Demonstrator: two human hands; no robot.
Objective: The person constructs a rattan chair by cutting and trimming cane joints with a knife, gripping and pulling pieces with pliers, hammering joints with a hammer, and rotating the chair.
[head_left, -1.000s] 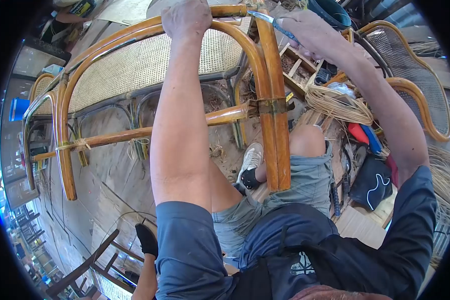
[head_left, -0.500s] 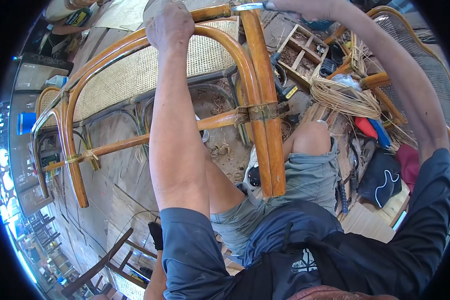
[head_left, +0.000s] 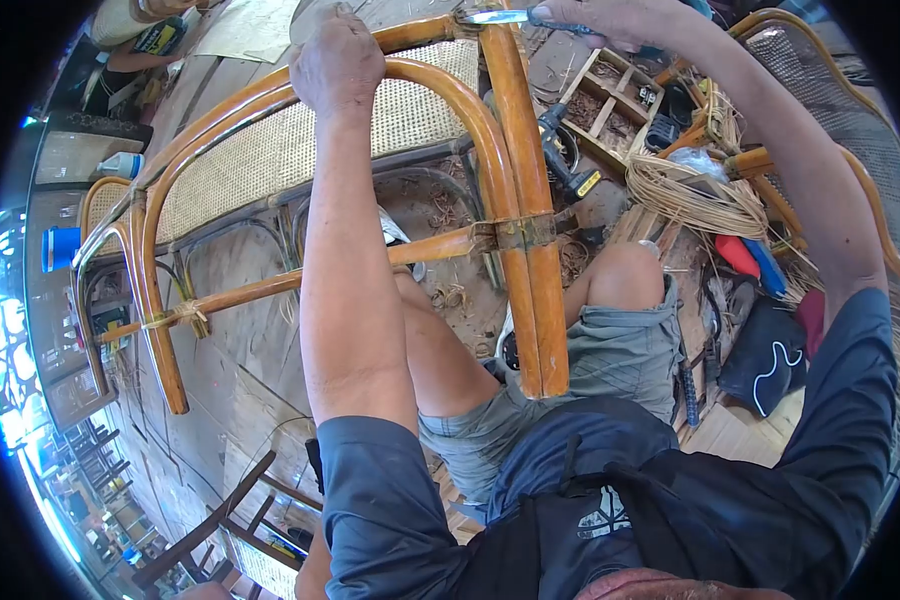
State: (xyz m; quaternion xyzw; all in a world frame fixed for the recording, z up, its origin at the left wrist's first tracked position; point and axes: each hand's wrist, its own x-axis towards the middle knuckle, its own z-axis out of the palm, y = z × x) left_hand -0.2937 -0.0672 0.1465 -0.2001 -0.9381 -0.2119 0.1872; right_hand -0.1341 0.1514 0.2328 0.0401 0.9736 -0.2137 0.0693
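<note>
A rattan bench [head_left: 494, 150] with woven cane panels [head_left: 260, 150] lies tipped in front of me, its paired orange-brown legs pointing toward my body. My left hand [head_left: 338, 62] is closed around the bent pole at its upper edge. At the top right, my right hand [head_left: 610, 22] grips a knife [head_left: 500, 17]. The blade points left and lies right at the wrapped joint [head_left: 465, 25] where the poles meet the leg. Another binding [head_left: 525, 232] wraps the leg pair lower down, beside my knee.
A cordless drill [head_left: 570, 165] lies right of the legs, below a wooden compartment box [head_left: 610, 105]. Farther right are a coil of rattan strips [head_left: 695, 195], a dark pouch [head_left: 765, 365] and another rattan chair [head_left: 820, 80]. A dark wooden frame [head_left: 215, 520] is at lower left.
My right hand and the knife have moved slightly right, with the blade still at the joint. My left hand keeps its hold on the pole. The view has shifted a little.
</note>
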